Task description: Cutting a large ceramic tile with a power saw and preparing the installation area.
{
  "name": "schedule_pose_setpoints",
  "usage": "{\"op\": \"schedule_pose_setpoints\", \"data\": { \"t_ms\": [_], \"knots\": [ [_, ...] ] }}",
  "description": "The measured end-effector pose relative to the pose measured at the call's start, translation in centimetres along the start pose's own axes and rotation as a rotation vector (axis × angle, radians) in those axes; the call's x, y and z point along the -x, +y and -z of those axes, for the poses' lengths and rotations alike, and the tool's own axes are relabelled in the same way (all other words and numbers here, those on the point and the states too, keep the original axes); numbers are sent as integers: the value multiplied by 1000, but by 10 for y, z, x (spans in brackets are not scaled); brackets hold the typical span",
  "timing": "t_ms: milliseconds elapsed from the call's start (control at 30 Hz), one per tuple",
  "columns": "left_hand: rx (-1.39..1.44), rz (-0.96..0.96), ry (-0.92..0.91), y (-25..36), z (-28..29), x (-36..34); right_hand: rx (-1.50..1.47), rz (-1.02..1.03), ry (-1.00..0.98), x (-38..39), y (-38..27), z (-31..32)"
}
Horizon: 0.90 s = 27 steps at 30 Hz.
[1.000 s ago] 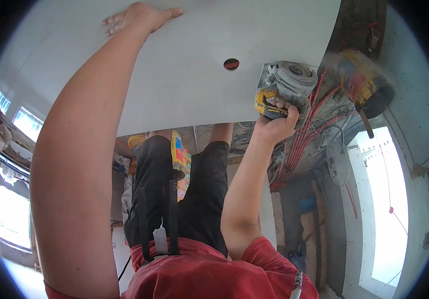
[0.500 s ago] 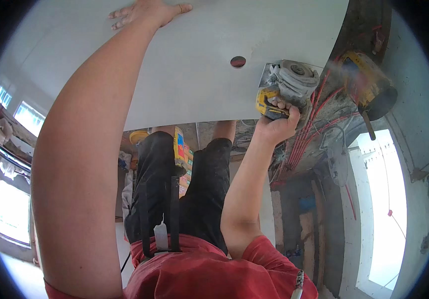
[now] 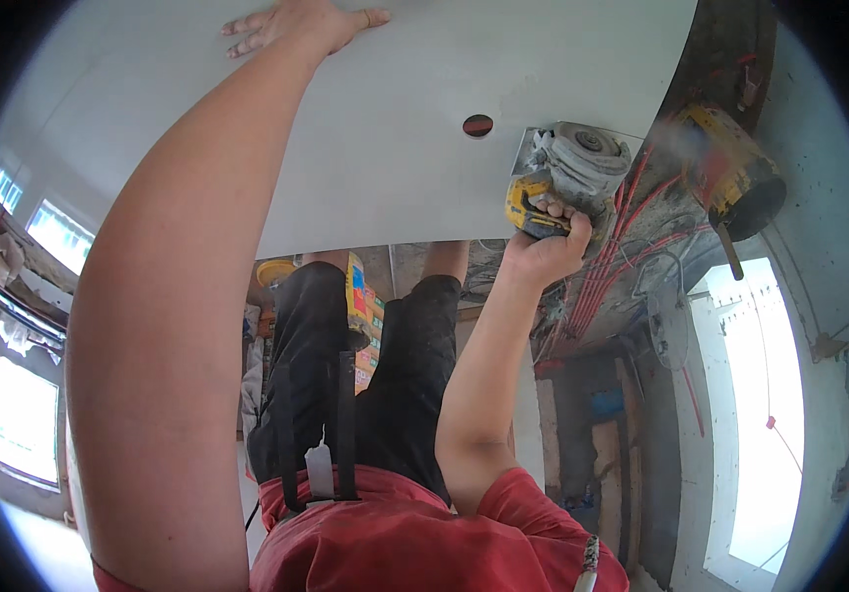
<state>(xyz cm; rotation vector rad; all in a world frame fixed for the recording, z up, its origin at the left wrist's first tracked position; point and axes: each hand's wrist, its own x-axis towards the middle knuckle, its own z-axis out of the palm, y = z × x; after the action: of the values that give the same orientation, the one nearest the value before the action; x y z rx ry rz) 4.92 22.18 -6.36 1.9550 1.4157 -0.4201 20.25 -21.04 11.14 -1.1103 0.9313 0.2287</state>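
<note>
Left hand on the far part of the panel, right hand on the power tool near the panel's right edge, round hole (in the panel) left of the tool, bucket right of both.

right: worn yellow bucket, brown stick jutting beside its dark end; red tubes bundled across rough grey ground; tall bright opening in pale wall. left: large bright window, smaller window above. centre: stacked colourful cartons, partly hidden.
</note>
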Motion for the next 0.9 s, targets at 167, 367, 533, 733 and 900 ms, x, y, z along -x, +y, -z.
{"op": "schedule_pose_setpoints", "data": {
  "t_ms": [167,367,533,733,900],
  "knots": [
    [-571,464,-290,243,-15,138,114,160,61,-22,-41,42],
    [-584,511,-236,257,7,134,90,115,5,-18,-18,31],
    [-513,483,-245,261,4,135,104,116,53,-14,-21,26],
    [110,-39,-366,136,9,95,96,85,32,-10,-17,18],
    [-541,462,-273,266,-5,135,115,107,47,-17,-24,26]
  ]
}}
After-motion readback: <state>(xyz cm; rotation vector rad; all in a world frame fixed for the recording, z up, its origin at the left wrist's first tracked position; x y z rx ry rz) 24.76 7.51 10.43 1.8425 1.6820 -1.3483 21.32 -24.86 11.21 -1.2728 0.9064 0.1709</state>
